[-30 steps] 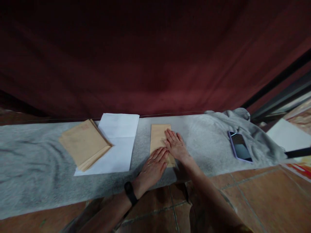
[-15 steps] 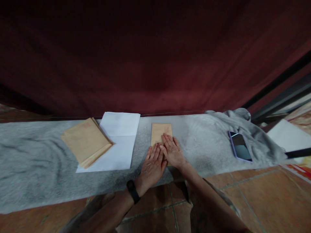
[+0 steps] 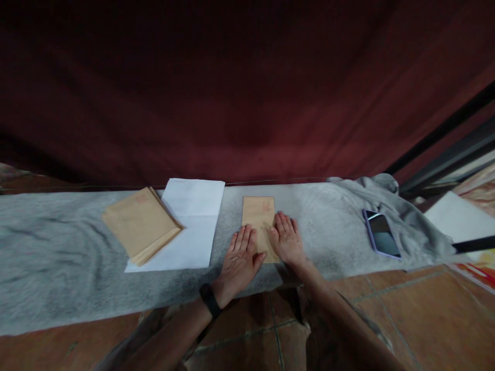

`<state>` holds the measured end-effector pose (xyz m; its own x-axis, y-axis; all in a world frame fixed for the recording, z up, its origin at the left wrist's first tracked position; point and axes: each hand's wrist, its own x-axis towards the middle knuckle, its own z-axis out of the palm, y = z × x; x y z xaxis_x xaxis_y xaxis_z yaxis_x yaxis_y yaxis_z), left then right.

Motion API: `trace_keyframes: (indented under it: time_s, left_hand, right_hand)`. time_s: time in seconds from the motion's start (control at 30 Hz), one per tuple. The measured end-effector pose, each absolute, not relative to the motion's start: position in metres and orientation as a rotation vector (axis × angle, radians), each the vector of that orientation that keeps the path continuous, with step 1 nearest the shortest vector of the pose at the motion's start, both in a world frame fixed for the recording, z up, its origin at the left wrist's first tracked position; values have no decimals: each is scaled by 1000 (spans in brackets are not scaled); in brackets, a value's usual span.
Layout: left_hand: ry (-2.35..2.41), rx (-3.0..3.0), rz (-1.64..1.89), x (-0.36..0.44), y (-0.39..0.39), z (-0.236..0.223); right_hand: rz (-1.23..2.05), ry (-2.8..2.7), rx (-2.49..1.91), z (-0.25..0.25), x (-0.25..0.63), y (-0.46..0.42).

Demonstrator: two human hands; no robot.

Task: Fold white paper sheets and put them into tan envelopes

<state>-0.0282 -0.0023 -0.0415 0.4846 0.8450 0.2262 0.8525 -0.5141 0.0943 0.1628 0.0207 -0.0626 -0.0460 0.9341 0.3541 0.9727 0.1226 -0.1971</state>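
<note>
A single tan envelope [image 3: 258,214] lies lengthwise on the grey cloth [image 3: 58,257] in front of me. My left hand [image 3: 240,260] rests flat on the envelope's near left edge, fingers stretched out; a black band is on that wrist. My right hand [image 3: 288,242] lies flat at its near right edge, fingers spread and pointing away. Both palms press down and neither hand grips anything. The envelope's near end is partly hidden between the hands.
A stack of tan envelopes [image 3: 141,226] lies on white paper sheets [image 3: 189,224] to the left. A phone [image 3: 381,233] rests on a bunched grey garment [image 3: 406,216] at right. Dark red curtain [image 3: 247,93] behind; tiled floor [image 3: 406,319] below.
Both hands have slid apart from the envelope's middle to its left and right edges, uncovering more of its surface. The view has shifted slightly.
</note>
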Motion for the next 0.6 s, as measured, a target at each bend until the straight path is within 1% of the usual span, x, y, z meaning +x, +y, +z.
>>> trace_keyframes:
  time_s: [0.23, 0.4, 0.6]
  left_hand:
    - [-1503, -2701, -293, -30, -2, -50]
    - [-1503, -2711, -304, -34, -1, -54]
    - [-1552, -2691, -362, -36, 4, -47]
  right_hand:
    - [49, -2257, -1468, -52, 121, -18]
    - [-5, -2249, -1547, -53, 121, -25]
    - [-127, -2234, -1617, -57, 139, -17]
